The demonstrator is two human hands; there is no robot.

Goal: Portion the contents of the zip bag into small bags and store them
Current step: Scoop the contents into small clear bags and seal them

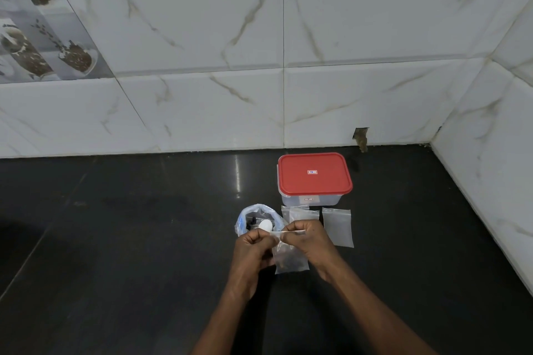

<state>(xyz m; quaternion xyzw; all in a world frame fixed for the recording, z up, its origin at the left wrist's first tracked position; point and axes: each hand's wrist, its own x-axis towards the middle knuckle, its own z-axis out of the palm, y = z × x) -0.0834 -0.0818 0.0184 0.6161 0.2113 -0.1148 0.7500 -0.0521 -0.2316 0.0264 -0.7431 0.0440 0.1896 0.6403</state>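
Observation:
My left hand and my right hand pinch the top strip of a small clear bag that hangs between them above the black counter, with some dark bits inside. Just behind my hands stands the larger zip bag, open at the top, holding dark pieces and a white spoon. Two empty small bags lie flat to the right: one partly behind my right hand, the other farther right.
A clear plastic box with a red lid, closed, stands behind the bags near the tiled wall. The black counter stretches left and forward; the right wall closes in at the corner.

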